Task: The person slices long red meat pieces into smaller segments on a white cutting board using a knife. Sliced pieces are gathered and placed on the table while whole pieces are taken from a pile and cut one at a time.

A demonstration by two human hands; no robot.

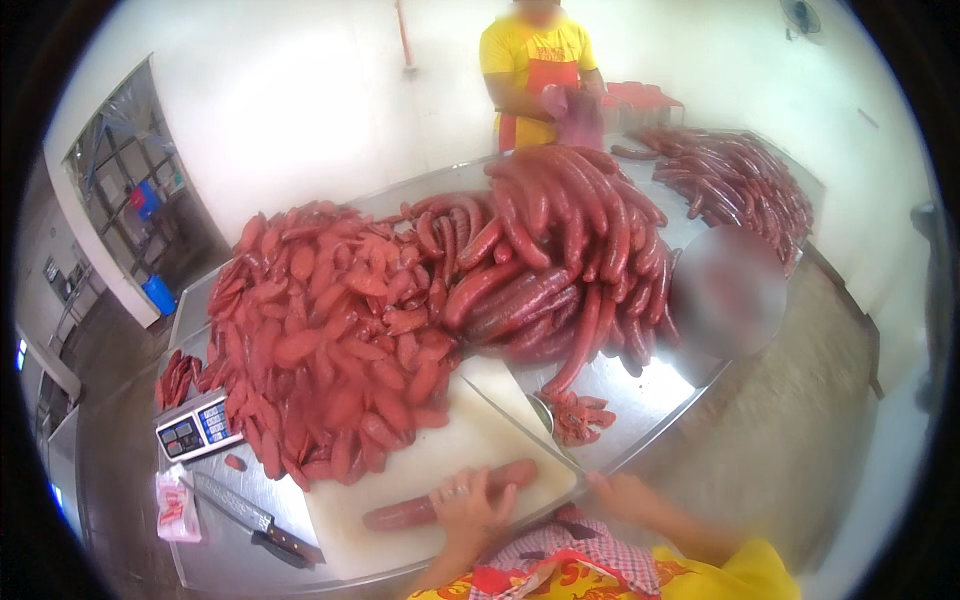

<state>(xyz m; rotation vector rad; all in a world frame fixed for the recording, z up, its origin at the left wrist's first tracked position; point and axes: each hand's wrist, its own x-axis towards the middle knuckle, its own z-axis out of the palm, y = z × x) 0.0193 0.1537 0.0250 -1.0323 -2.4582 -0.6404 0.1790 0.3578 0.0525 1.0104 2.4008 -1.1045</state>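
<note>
A thick dark-red sausage (405, 514) lies slantwise on the white cutting board (345, 545) in front of me. My left hand (474, 510), with a ring on one finger, grips it near its middle. Smeared by motion, my right hand (618, 496) is over the table's near edge, right of the board. Whether it holds anything does not show. Beyond the board rises a big heap of cut sausage pieces (325, 330), spilling onto its far part. To the right of that, whole long sausages (560, 230) are piled high.
Left of the board lie a large knife (245, 515), a white digital scale (200, 425) and a plastic bag (177, 508). Small scraps (580, 418) sit right of the board. More sausages (735, 180) cover the far right. Across the table stands a co-worker (540, 70) in yellow and red.
</note>
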